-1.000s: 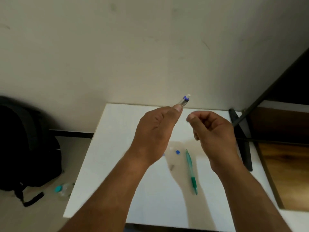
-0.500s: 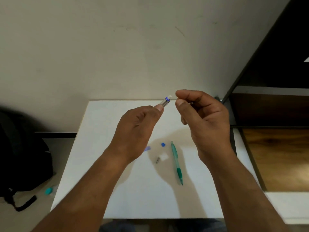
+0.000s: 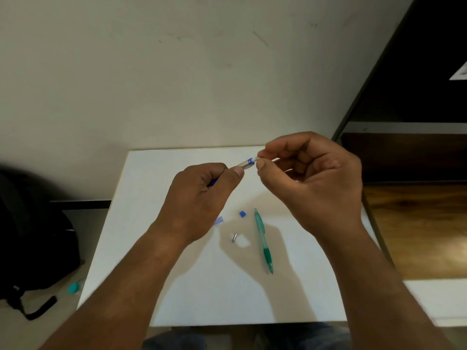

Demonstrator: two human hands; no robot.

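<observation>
My left hand (image 3: 199, 198) grips a clear pen barrel (image 3: 245, 164) with a blue ring and a white end, held above the white table (image 3: 151, 261). A blue part of the pen shows between my left fingers. My right hand (image 3: 313, 183) pinches the white end of the barrel between thumb and forefinger; a thin pale piece sticks out behind that pinch. On the table below lie a green pen (image 3: 263, 240), a small blue cap (image 3: 242, 213), a small metal tip (image 3: 234, 237) and a pale blue strip (image 3: 218, 220).
A black backpack (image 3: 32, 236) lies on the floor to the left, with a bottle with a teal cap (image 3: 74, 288) beside it. A wooden surface (image 3: 417, 231) adjoins the table on the right. A plain wall stands behind the table.
My right hand has moved left and closed its thumb and forefinger on the white end of the barrel. The view has shifted so the table sits lower in the frame.
</observation>
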